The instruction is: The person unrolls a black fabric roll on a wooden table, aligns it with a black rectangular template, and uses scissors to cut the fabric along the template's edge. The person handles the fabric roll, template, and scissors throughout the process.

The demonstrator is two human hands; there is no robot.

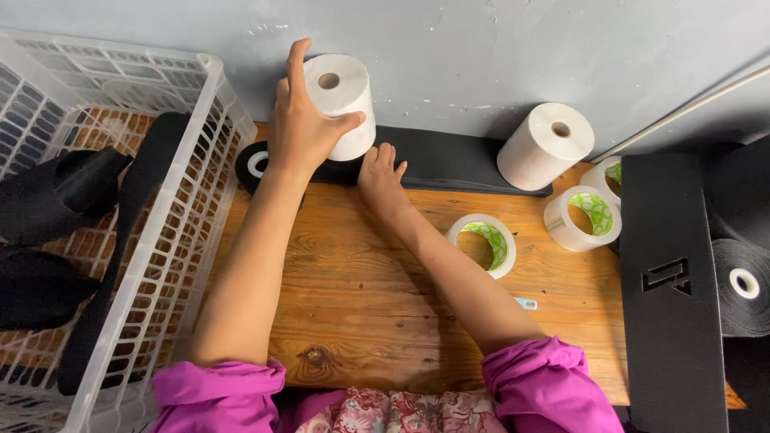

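My left hand (303, 120) grips a white paper roll (343, 100) that stands against the grey wall, lifted or tilted above a flat black strip (449, 160). My right hand (380, 175) rests flat on the wooden table (353, 273), its fingertips touching the black strip just under the roll. A black tape roll with a white core (255, 164) lies behind my left wrist.
A white plastic basket (188, 216) holding black straps stands at the left. A second white roll (545, 146) leans at the back. Three clear tape rolls (484, 244) lie to the right, by a black flat case (670, 289) and a black roll (742, 285).
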